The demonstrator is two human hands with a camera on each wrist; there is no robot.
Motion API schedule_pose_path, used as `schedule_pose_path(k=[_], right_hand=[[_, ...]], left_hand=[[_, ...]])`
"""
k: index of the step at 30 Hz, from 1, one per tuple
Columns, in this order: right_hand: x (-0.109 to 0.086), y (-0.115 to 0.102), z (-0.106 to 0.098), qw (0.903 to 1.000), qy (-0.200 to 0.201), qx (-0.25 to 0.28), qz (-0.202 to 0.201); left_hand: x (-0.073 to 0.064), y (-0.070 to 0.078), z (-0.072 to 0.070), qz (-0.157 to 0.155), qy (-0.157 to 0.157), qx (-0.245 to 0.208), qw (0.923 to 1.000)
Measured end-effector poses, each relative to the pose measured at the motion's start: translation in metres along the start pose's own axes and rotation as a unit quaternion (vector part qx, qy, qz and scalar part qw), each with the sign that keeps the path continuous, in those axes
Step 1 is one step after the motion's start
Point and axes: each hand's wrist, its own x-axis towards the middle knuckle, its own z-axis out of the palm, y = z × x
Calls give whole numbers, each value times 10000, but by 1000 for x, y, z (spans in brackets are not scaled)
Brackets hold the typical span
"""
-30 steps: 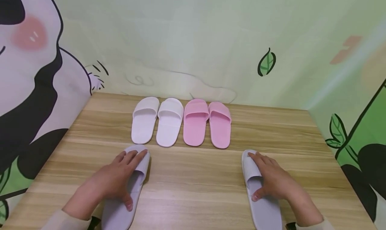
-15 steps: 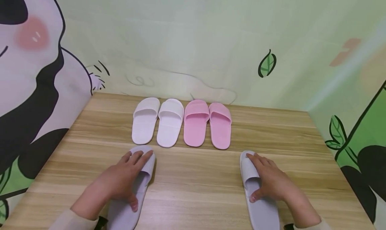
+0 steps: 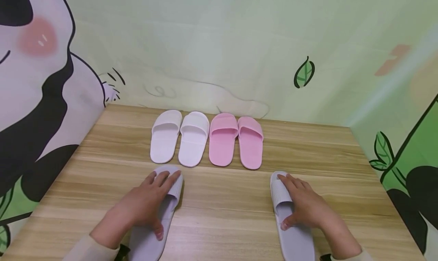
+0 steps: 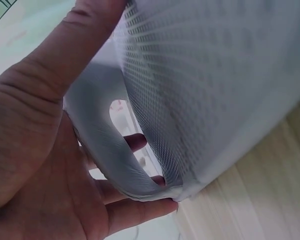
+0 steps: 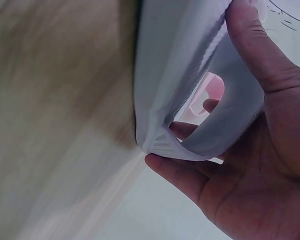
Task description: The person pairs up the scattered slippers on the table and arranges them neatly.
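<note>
My left hand (image 3: 145, 204) grips a grey slipper (image 3: 148, 245), its fingers over the ribbed strap and its thumb on the inner edge. The slipper lies on the wooden surface, slightly tilted in heading, toe away from me. In the left wrist view the textured footbed (image 4: 215, 85) and the open strap show, with fingers around the strap. On the right, my right hand (image 3: 308, 206) holds a matching grey slipper (image 3: 297, 244) the same way, thumb at its inner edge. The right wrist view shows that slipper's side (image 5: 162, 65) against the wood. Both heels are cut off by the head view's lower edge.
Along the back stand a white pair of slippers (image 3: 193, 150) and, to its right, a pink pair (image 3: 221, 150). The wood-grain surface (image 3: 222, 211) ends at a pale green wall (image 3: 191, 44) behind, with panda-printed walls at both sides.
The left hand has slid its grey slipper to the right. The right hand has brought the other one slightly left, so the two grey slippers are closer together. White and pink pairs stay put.
</note>
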Motion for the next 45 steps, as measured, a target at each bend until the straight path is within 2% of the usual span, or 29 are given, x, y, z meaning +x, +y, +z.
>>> schedule_pose_path(k=[10, 21, 34, 45], right_hand=[[2, -2, 1, 9999, -66, -48, 63], [3, -7, 2, 10000, -43, -83, 1], [4, -15, 3, 9998, -164, -60, 101], [6, -21, 3, 9998, -167, -89, 67]], left_hand=[[5, 10, 1, 52, 17, -38, 10000], [9, 22, 2, -63, -95, -35, 9999], [11, 35, 6, 174, 77, -71, 9998], [19, 46, 8, 137, -41, 109, 9998]])
